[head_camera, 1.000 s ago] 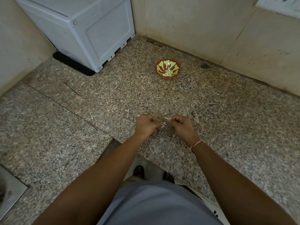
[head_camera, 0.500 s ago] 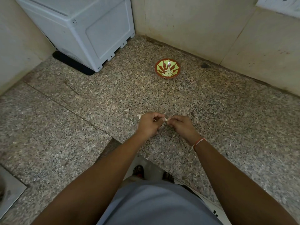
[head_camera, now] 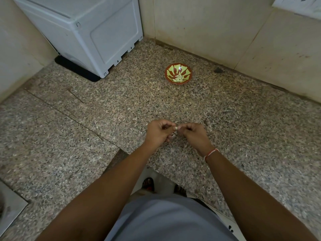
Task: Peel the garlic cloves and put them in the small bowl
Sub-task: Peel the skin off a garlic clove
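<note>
a white appliance (head_camera: 83, 32) stands at the far left on the stone counter (head_camera: 69, 136). mid-counter, the left hand (head_camera: 159, 132) and right hand (head_camera: 192, 134) meet, fingertips of both curled and pinching one garlic clove (head_camera: 176, 127) between them. the clove looks tiny, light and firm, its skin papery and apt to slip, so it is best held at the ends. the small bowl (head_camera: 178, 73), well beyond the hands, holds pale peeled pieces.

A single head-worn wide-angle camera looks steeply down from close above a speckled granite counter (head_camera: 225, 122), facing the corner walls.
</note>
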